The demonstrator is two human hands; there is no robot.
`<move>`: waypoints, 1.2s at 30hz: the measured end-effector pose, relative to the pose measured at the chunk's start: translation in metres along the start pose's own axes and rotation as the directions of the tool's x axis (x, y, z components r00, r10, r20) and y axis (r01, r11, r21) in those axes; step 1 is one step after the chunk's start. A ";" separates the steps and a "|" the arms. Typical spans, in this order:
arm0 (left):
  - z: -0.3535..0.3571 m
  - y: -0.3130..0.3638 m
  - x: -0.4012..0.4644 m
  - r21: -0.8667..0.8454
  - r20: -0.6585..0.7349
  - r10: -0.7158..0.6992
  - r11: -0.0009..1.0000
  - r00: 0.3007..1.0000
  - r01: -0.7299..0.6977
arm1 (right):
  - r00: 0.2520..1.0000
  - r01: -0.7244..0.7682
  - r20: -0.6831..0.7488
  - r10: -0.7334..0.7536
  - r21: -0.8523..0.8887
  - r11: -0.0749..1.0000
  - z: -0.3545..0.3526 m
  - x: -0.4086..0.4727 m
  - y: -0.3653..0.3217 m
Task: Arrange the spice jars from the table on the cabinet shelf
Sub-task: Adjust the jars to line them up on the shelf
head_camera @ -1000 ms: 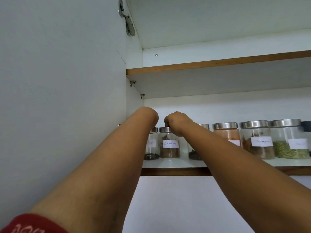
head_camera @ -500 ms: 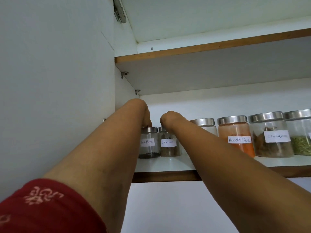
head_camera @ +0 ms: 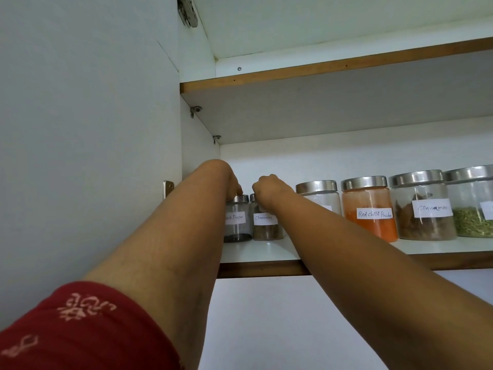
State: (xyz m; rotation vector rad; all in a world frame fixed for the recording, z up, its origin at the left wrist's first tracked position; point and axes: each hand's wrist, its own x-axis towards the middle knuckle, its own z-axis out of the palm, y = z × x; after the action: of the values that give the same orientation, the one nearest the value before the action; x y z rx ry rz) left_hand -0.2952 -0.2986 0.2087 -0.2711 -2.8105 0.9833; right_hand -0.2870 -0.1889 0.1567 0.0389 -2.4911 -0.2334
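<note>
1. Your open cabinet door (head_camera: 88, 116) filled the far left, well left of the Cinnamon jar, with a metal hinge (head_camera: 188, 10) at its top edge and a small metal plate (head_camera: 168, 188) lower down.
2. Your left arm wore a red patterned sleeve (head_camera: 80, 329) and reached up to the lower shelf (head_camera: 266, 252).
3. Your left hand (head_camera: 233, 184) was bent down over the steel lid of the Black Pepper jar (head_camera: 237, 222), which stood on the shelf just left of the Cinnamon jar, the two touching or nearly so. The fingertips met the lid, but your wrist hid the fingers, so I could not tell whether they gripped it.
4. The small Cinnamon jar (head_camera: 265, 222) stood upright near the back of the shelf, holding brown powder.
5. Your right hand (head_camera: 269, 189) was curled over the top of the Cinnamon jar, hiding most of its lid; the fingers lay out of sight, so its grip was also unclear.
6. Just right of the Cinnamon jar, and nearer the shelf's front edge, stood a larger steel-lidded jar (head_camera: 318, 196), largely behind your right forearm.
7. Next right came the Red Chilli Powder jar (head_camera: 369, 209), full of orange powder.
8. Further right stood a jar of cinnamon sticks (head_camera: 421, 206), then a jar of green seeds (head_camera: 472, 206) at the frame edge.
9. The upper shelf (head_camera: 320, 110) ran above the whole row.
</note>
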 end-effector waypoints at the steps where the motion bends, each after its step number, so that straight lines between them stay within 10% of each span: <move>1: 0.001 0.001 0.000 0.003 0.001 -0.004 1.000 1.000 0.004 | 1.000 0.000 -0.013 0.000 0.004 1.000 0.000 -0.003 0.001; 19: 0.014 0.005 0.007 -0.349 -0.199 -0.114 0.936 0.973 0.038 | 0.981 -0.021 -0.189 0.053 0.166 0.986 -0.004 -0.011 -0.003; 26: 0.003 -0.002 -0.010 -0.689 -0.595 -0.250 0.647 0.764 -0.325 | 0.689 0.165 -0.721 -0.073 0.058 0.985 -0.049 -0.066 0.032; 30: 0.004 0.041 -0.027 -0.673 -0.715 -0.297 0.538 0.633 -0.508 | 0.789 0.036 -0.615 0.023 0.085 0.996 -0.077 -0.080 0.119; 36: -0.017 0.107 -0.045 -0.566 -0.795 -0.133 0.512 0.591 -0.646 | 0.985 -0.129 -0.078 0.152 0.245 0.961 -0.090 -0.115 0.178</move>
State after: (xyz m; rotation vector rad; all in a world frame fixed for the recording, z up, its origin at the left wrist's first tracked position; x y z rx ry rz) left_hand -0.2352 -0.2165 0.1508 -1.0329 -2.1181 -0.5448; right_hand -0.1362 -0.0186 0.1915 -0.0275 -2.4002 0.1267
